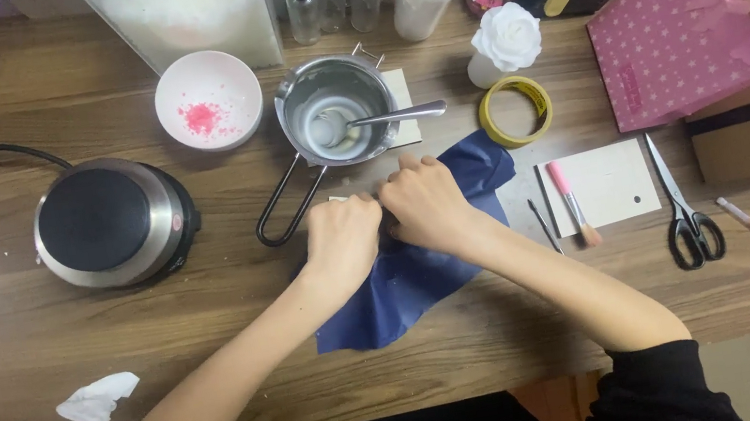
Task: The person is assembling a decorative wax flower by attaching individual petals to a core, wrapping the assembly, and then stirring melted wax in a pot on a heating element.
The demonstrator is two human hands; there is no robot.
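Note:
A dark blue sheet (pixel 423 272) lies on the wooden table (pixel 213 311) in front of me. My left hand (pixel 343 241) and my right hand (pixel 426 203) sit side by side on the sheet's upper left part, fingers curled and pressing down on it. A small pale object shows just past the left hand's fingertips; what it is I cannot tell. Just beyond the hands stands a small metal saucepan (pixel 334 114) with a spoon (pixel 396 116) resting in it and a looped wire handle.
A round electric hotplate (pixel 111 221) stands at left, a white bowl with pink beads (pixel 208 100) behind it. Tape roll (pixel 516 111), white flower (pixel 506 36), white card with brush (pixel 599 187), scissors (pixel 686 218) and pink box (pixel 692 29) lie right. Crumpled tissue (pixel 96 399) near front left.

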